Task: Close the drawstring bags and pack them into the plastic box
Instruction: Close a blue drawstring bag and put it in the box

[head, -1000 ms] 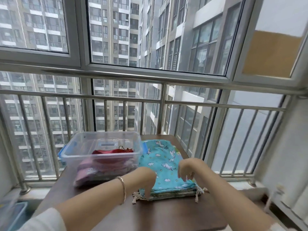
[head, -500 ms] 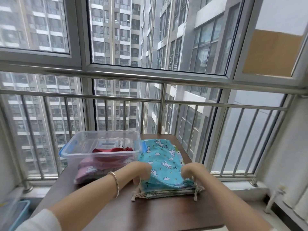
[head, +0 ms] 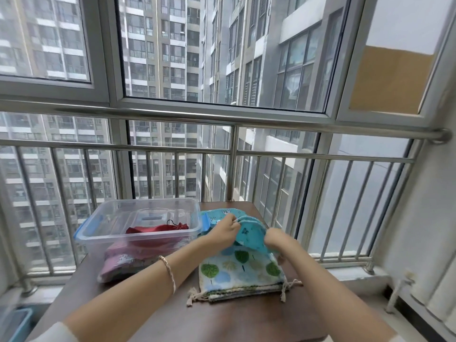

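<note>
Head view, left to right: the box [head: 138, 225] sits on the desk [head: 246, 322] with a red bag [head: 158, 229] inside. Just right of it, the left hand [head: 223, 230] pinches a white cord [head: 240, 219] of the blue bag [head: 251, 234] — lifted off the stack [head: 240, 274] — while the right hand [head: 276, 240] grips its far edge. Both arms reach forward, wrists bent down. The box lies left, nearer the left hand.
</note>
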Available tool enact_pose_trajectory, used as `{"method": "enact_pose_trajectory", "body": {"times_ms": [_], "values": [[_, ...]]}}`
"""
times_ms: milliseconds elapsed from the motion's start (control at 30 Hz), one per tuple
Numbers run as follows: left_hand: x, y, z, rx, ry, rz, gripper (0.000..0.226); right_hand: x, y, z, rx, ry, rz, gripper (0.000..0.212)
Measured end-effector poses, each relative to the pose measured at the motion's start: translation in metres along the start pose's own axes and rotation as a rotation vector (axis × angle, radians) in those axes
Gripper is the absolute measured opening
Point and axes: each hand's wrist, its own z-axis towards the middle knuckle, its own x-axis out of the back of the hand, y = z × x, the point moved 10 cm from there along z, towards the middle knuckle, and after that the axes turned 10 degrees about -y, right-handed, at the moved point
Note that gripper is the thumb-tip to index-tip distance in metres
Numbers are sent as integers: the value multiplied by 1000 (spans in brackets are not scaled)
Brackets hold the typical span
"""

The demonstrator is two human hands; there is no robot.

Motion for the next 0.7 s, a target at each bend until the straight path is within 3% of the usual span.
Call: {"method": "enact_pose_trajectory", "body": {"times_ms": [100, 167, 333, 433, 533, 600, 700], "values": [[15, 25, 7, -62, 43, -107, 17, 43, -6, -1, 60, 202, 594, 17], [30, 42, 9, -102, 86, -160, 15, 71, -20, -3, 164, 290, 842, 20], [75, 83, 12, -199, 199, -136, 19, 113, -80, -5, 599, 20, 1526, 25], [99, 108, 8, -273, 241, -137, 22, 146, -93, -17, 801, -17, 1653, 26], [115, 131, -3, -340, 248, -224, 13, 174, -93, -33, 891, 34, 1714, 24], [121, 142, -13, -372, 248, -299, 12, 187, -85, -46, 878, 131, 1746, 26], [122, 153, -34, -417, 264, -258, 16, 198, -68, -70, 789, 372, 1566, 34]]}}
